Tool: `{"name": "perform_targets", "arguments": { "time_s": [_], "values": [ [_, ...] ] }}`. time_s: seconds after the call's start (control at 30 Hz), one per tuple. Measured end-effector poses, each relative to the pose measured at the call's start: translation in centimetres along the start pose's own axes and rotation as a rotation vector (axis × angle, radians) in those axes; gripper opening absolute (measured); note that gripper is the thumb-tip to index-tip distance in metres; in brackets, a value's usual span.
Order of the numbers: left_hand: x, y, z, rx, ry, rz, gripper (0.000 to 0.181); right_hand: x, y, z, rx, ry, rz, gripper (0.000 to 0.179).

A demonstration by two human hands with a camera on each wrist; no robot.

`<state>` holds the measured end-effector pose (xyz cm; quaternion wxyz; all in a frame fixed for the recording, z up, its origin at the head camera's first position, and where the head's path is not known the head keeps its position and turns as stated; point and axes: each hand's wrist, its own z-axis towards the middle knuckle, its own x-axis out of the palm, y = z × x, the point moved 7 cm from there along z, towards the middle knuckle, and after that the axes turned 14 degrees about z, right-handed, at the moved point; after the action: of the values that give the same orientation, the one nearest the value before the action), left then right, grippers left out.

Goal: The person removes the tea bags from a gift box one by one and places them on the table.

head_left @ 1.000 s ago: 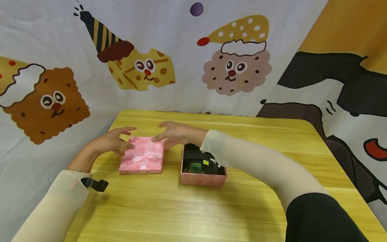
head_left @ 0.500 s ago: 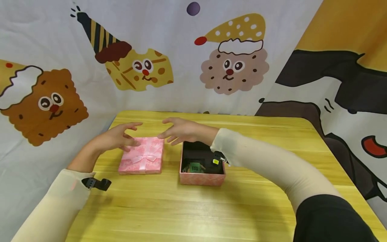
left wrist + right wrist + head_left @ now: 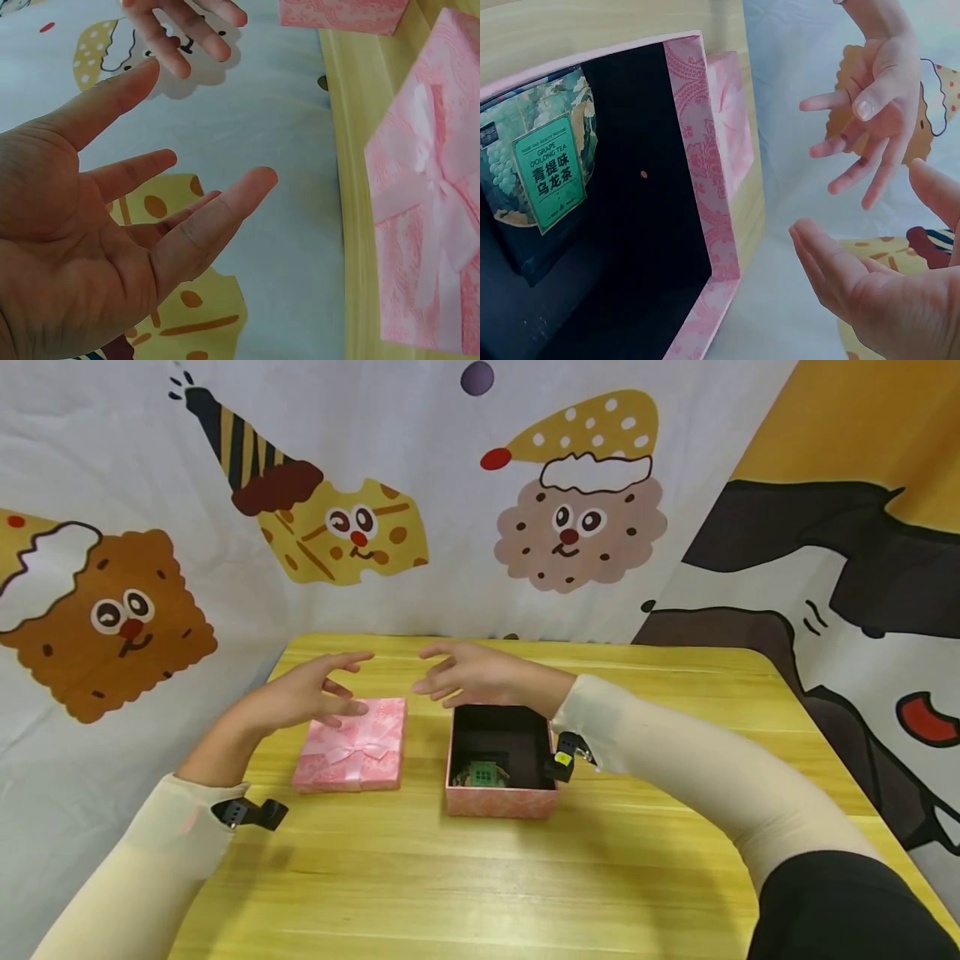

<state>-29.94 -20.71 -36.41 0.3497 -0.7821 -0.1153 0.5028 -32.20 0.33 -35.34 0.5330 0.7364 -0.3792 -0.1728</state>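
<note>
A pink patterned gift box lid with a ribbon bow (image 3: 351,750) lies on the table. Above its far left corner is my left hand (image 3: 303,695), fingers spread and holding nothing. To the right of the lid stands the open pink box (image 3: 501,803) with a black inside. In it sits a green tea packet (image 3: 551,169), labelled grape oolong tea, leaning at one side. My right hand (image 3: 487,677) hovers over the box's far edge, fingers loosely extended, with nothing in it. In the left wrist view, the palm (image 3: 82,247) faces my other hand.
Both wrists carry a black strap with a small camera (image 3: 251,814). The yellow wooden table (image 3: 420,885) ends at the back against a white cloth (image 3: 450,602) printed with cartoon biscuits and cheese. Lid and box stand a short gap apart.
My right hand has drawn back to the right and farther away, uncovering more of the box's inside. My left hand has shifted right and a little away over the lid. Lid and box stay put.
</note>
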Motion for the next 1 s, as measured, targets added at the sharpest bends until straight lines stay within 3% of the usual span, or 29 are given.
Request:
{"name": "perform_targets", "arguments": {
  "time_s": [0.63, 1.0],
  "values": [
    [0.8, -4.6, 1.1, 0.102, -0.014, 0.021, 0.083, -4.2, 0.4, -4.8, -0.083, -0.021, -0.023, 0.06],
    [1.6, -7.3, 1.7, 0.165, -0.015, 0.025, 0.081, -7.5, -0.5, -8.0, -0.098, -0.105, 0.031, 0.059]
  ]
}}
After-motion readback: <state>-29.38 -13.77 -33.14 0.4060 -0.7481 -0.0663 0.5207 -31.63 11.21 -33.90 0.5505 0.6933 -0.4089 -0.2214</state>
